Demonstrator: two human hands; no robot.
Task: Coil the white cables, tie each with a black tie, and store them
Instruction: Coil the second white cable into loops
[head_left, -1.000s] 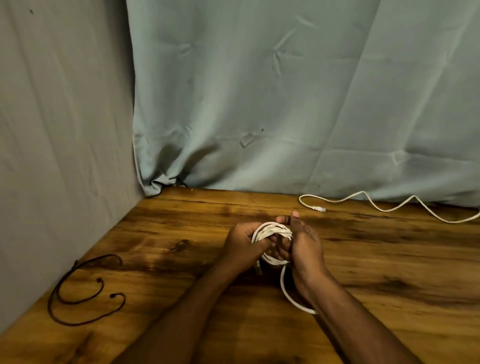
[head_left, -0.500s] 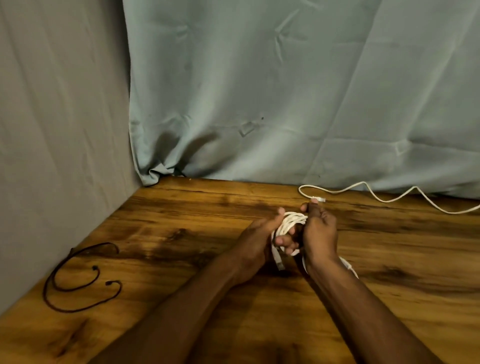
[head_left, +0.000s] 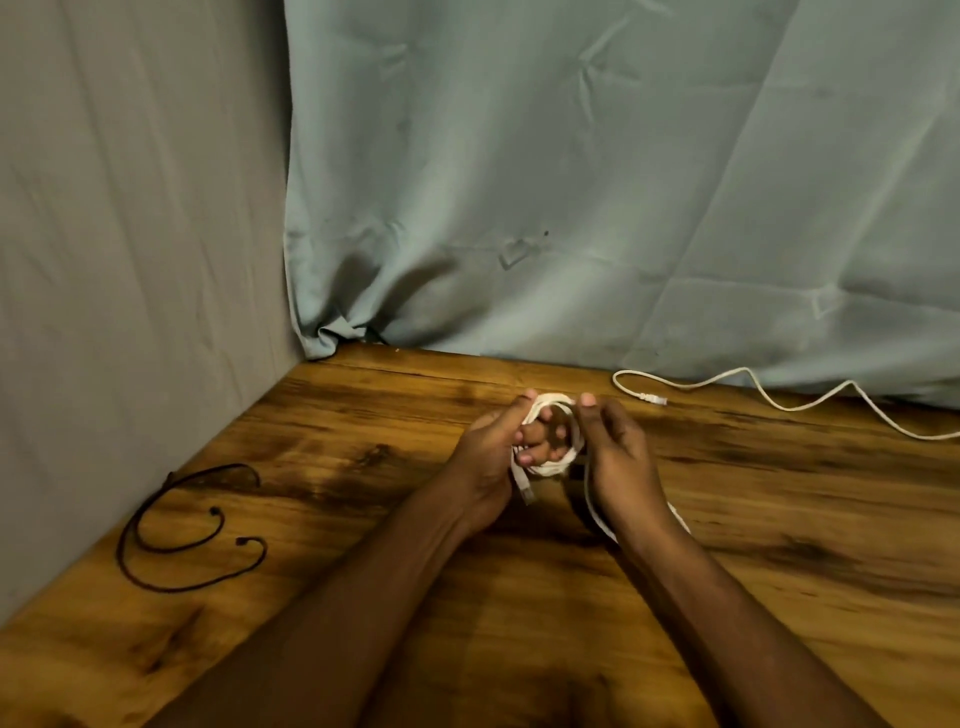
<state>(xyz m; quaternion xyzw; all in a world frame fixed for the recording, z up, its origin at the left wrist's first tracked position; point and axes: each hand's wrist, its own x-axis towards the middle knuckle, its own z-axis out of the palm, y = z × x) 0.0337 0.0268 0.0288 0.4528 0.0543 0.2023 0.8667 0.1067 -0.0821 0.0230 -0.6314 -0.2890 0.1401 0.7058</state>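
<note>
A coil of white cable (head_left: 557, 466) sits between my two hands above the middle of the wooden table (head_left: 363, 457). My left hand (head_left: 488, 457) grips the coil, fingers through its loops, and a plug end hangs below that hand. My right hand (head_left: 618, 457) pinches the cable at the coil's right side; a loose length trails down under my right wrist. A second white cable (head_left: 779, 402) lies uncoiled along the back right of the table. Black ties (head_left: 192, 530) lie curved on the table at the left.
A grey cloth wall (head_left: 130, 260) closes the left side and a pale blue curtain (head_left: 623, 182) hangs behind the table. Both meet at the table's back left corner.
The coil has opened wider between my hands, and my right hand has shifted a little right, drawing the loose length around. The plug end now hangs below my left hand.
</note>
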